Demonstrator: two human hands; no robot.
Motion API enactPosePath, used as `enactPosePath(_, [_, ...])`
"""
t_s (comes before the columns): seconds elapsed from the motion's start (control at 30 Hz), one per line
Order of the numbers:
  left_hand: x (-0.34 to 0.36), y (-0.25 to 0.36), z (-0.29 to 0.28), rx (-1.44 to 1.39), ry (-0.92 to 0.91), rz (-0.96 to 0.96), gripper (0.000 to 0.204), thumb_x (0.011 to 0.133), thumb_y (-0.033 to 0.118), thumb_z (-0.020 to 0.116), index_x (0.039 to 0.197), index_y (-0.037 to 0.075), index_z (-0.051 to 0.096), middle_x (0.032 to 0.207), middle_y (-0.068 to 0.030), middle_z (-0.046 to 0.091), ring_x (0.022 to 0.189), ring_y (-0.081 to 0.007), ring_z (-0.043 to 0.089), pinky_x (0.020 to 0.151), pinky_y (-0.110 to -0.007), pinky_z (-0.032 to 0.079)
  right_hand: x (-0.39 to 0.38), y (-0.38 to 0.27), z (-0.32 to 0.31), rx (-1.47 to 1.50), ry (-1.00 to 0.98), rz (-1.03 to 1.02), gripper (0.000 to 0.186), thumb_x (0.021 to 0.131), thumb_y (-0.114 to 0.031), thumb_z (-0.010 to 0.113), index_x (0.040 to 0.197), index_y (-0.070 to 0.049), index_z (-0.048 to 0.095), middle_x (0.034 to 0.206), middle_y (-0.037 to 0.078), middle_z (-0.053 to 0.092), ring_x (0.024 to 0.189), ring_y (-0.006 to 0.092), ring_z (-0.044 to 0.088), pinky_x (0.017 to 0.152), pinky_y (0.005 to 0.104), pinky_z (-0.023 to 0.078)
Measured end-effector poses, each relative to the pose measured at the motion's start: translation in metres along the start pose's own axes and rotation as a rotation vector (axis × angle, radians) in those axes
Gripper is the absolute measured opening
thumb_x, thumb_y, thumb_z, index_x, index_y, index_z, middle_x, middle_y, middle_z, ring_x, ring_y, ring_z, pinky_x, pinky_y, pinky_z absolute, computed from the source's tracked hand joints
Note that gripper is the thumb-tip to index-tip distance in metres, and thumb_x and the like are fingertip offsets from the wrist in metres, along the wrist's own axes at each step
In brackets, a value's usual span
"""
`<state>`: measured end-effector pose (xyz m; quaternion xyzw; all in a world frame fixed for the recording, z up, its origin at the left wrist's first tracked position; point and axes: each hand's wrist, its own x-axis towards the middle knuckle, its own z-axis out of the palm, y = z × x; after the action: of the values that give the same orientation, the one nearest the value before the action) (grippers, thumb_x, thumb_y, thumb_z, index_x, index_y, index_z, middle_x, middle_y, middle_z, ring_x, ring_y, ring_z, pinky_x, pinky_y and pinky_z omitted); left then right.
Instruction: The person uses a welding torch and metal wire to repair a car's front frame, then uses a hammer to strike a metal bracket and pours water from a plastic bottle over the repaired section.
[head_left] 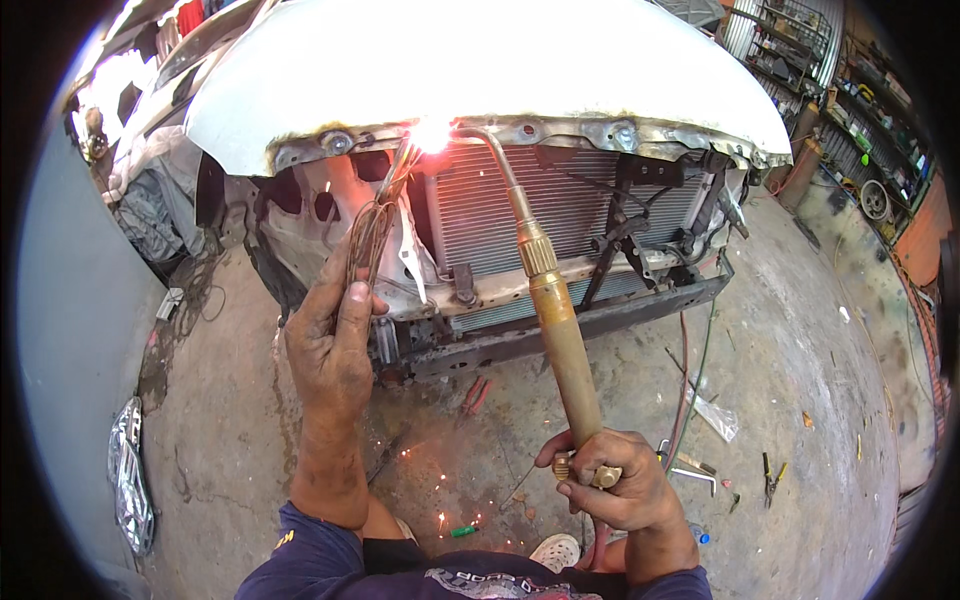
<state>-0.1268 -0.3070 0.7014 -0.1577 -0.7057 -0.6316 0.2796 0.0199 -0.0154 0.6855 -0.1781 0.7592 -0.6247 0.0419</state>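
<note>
My left hand (335, 350) grips a bundle of thin bent wire rods (372, 240), whose upper ends reach a glaring flame (432, 136) on the front edge of a white car hood (480, 60). My right hand (610, 485) is closed around the valve end of a brass torch (560, 350), whose curved metal tip points left into the glare. The exact contact point is hidden by the brightness. Below the hood show the radiator (520, 210) and a rusty, dented front frame (500, 290). Sparks fall near the floor between my arms.
Pliers (475, 395), yellow-handled cutters (772, 480), a green screwdriver (465, 530) and hoses (684, 370) lie on the concrete floor (220, 400). A silver lamp housing (132, 475) stands at left by a grey panel (70, 330). Cluttered shelves (860, 120) and gas cylinders (795, 170) line the right.
</note>
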Motion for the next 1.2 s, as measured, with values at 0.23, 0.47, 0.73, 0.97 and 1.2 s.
enactPosePath(0.23, [0.001, -0.002, 0.003, -0.007, 0.055, 0.015, 0.041, 0.105, 0.009, 0.057, 0.146, 0.006, 0.062, 0.091, -0.0030, 0.071, 0.074, -0.0037, 0.057, 0.065, -0.022, 0.046, 0.000, -0.006, 0.005, 0.060, 0.027, 0.044, 0.020, 0.088, 0.006, 0.074, 0.086, -0.006, 0.057, 0.110, 0.017, 0.073, 0.073, 0.0132, 0.070, 0.060, 0.0278, 0.057])
enactPosePath(0.47, [0.001, 0.003, 0.002, 0.028, 0.003, 0.004, 0.043, 0.106, 0.010, 0.056, 0.148, 0.002, 0.058, 0.098, -0.0023, 0.068, 0.081, -0.0058, 0.058, 0.069, -0.022, 0.046, -0.001, -0.004, 0.004, 0.032, 0.014, 0.007, 0.020, 0.089, 0.006, 0.073, 0.087, -0.006, 0.057, 0.110, 0.017, 0.072, 0.072, 0.0129, 0.070, 0.059, 0.0273, 0.057])
enactPosePath(0.73, [0.002, -0.001, 0.004, -0.007, 0.001, 0.012, 0.045, 0.106, 0.008, 0.055, 0.150, 0.000, 0.055, 0.112, -0.0045, 0.069, 0.085, -0.0067, 0.058, 0.074, -0.022, 0.047, -0.002, -0.003, 0.004, 0.067, 0.021, 0.024, 0.020, 0.089, 0.008, 0.071, 0.086, -0.006, 0.056, 0.109, 0.020, 0.072, 0.069, 0.0130, 0.070, 0.057, 0.0269, 0.057])
enactPosePath(0.97, [0.003, -0.004, 0.005, -0.037, 0.038, 0.058, 0.043, 0.106, 0.008, 0.056, 0.148, 0.004, 0.058, 0.106, -0.0061, 0.072, 0.081, -0.0078, 0.060, 0.075, -0.026, 0.053, -0.002, -0.004, 0.006, 0.053, 0.028, 0.031, 0.021, 0.089, 0.007, 0.072, 0.085, -0.006, 0.056, 0.107, 0.019, 0.072, 0.071, 0.0134, 0.071, 0.058, 0.0280, 0.058])
enactPosePath(1.2, [0.001, 0.000, 0.007, -0.053, 0.059, -0.015, 0.042, 0.106, 0.009, 0.056, 0.147, 0.002, 0.058, 0.107, -0.0070, 0.072, 0.083, -0.0075, 0.060, 0.078, -0.026, 0.055, -0.003, -0.003, 0.005, 0.071, 0.034, 0.051, 0.021, 0.088, 0.004, 0.074, 0.086, -0.007, 0.056, 0.105, 0.016, 0.073, 0.079, 0.0149, 0.072, 0.061, 0.0298, 0.059])
